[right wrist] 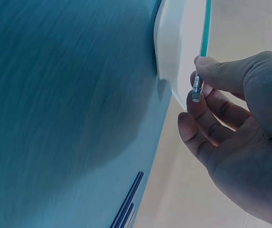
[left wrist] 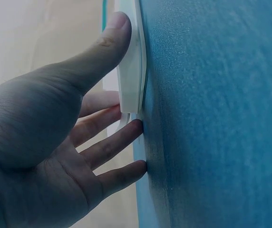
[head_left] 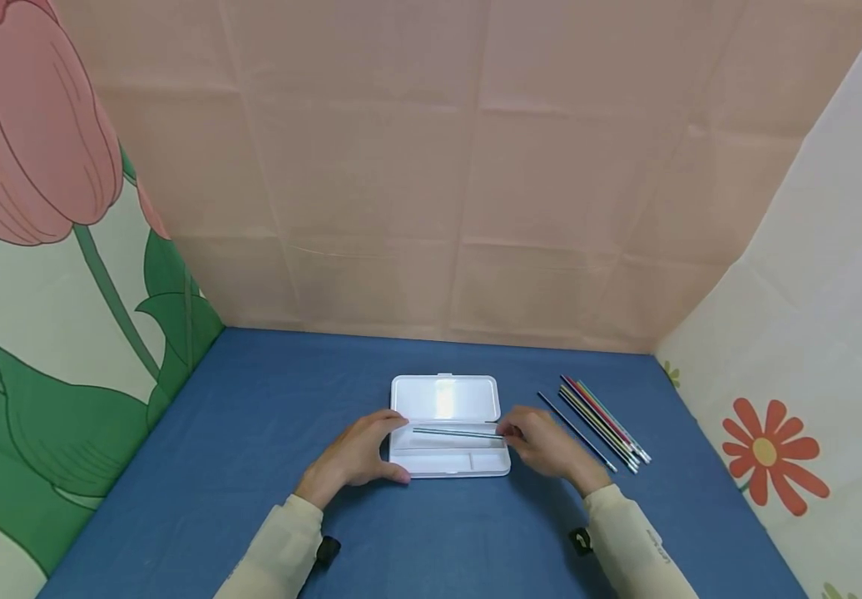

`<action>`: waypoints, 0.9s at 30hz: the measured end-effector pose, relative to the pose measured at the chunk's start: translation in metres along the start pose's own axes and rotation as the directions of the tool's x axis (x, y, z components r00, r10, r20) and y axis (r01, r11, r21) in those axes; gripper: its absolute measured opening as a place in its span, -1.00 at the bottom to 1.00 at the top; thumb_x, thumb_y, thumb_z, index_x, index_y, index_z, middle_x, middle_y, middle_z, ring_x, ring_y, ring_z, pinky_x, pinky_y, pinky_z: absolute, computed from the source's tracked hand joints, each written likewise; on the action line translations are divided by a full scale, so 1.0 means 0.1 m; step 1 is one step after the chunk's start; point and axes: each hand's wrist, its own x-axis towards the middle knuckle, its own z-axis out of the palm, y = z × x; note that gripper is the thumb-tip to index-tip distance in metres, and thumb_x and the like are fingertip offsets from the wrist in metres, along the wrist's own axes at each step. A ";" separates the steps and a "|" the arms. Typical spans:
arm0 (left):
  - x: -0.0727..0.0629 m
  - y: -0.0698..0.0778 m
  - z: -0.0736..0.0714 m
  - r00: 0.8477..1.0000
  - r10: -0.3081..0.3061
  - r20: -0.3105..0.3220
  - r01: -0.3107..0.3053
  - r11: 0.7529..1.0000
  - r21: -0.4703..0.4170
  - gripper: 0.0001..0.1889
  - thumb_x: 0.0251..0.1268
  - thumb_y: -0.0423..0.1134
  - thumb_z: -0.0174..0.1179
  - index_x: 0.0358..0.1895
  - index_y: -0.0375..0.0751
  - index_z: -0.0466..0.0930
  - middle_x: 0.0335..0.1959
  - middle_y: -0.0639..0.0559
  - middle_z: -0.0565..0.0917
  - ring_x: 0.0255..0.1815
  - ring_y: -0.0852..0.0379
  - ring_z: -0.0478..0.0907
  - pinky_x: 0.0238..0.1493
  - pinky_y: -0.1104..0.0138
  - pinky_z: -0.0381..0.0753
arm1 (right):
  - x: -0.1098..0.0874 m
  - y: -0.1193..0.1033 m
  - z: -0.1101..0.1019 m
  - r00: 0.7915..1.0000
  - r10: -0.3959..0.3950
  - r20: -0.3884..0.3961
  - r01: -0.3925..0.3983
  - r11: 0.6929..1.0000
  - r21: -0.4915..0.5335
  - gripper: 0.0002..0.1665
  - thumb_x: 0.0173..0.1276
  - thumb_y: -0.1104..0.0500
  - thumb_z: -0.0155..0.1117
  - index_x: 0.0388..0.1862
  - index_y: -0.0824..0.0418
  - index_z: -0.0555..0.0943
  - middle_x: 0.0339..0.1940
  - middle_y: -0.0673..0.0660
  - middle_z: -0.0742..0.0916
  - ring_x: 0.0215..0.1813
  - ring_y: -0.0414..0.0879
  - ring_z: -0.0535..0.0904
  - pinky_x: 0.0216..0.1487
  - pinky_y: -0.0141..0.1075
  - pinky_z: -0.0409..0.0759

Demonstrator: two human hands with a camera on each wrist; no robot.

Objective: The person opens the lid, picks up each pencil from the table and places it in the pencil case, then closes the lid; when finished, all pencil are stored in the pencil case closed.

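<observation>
First, the left hand (head_left: 359, 451) touches the end of a white pencil case (head_left: 431, 462) with its fingers out straight. The case sits just right of that hand, open, with its lid (head_left: 416, 401) at the back. A blue-green pencil (head_left: 453, 433) is over the case, between both hands. The right hand (head_left: 543, 441) pinches the pencil's end. Just right of that hand, more pencils (head_left: 605, 423) lie on the blue table (head_left: 468, 541).

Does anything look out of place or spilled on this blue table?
Nothing looks spilled or damaged. One dark pencil lies slightly apart from the bunch of pencils, right of the open white case; a slight stray at most.
</observation>
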 end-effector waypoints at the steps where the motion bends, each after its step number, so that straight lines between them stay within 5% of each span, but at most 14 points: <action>1: 0.00 0.00 0.00 1.000 0.001 -0.001 -0.001 1.000 0.001 -0.03 0.06 -0.03 0.83 0.56 -0.27 0.60 0.63 -0.24 0.58 0.61 -0.32 0.56 0.66 -0.28 0.53 | 0.02 -0.02 0.02 1.000 -0.001 0.003 0.001 1.000 0.000 -0.81 0.61 0.39 0.39 0.00 0.19 0.86 -0.18 -0.02 0.78 -0.18 -0.24 0.55 -0.13 -0.32 0.64; 12: 0.00 -0.02 0.00 1.000 0.016 -0.003 -0.016 1.000 0.007 -0.02 0.07 -0.01 0.82 0.56 -0.28 0.60 0.62 -0.25 0.58 0.61 -0.32 0.56 0.66 -0.27 0.53 | 0.23 -0.17 0.17 0.999 -0.042 0.029 0.043 0.999 -0.015 -0.81 0.59 0.40 0.39 -0.02 0.18 0.86 -0.22 0.00 0.77 -0.16 -0.17 0.58 -0.04 -0.23 0.70; 27: 0.00 0.01 0.00 1.000 0.008 -0.003 -0.008 1.000 0.009 -0.03 0.07 -0.01 0.83 0.55 -0.29 0.61 0.62 -0.25 0.59 0.59 -0.32 0.57 0.65 -0.28 0.54 | 0.26 -0.15 0.23 0.995 -0.077 0.058 0.077 0.997 0.000 -0.74 0.54 0.44 0.41 0.03 0.18 0.89 -0.16 0.05 0.83 -0.13 -0.16 0.61 -0.02 -0.26 0.70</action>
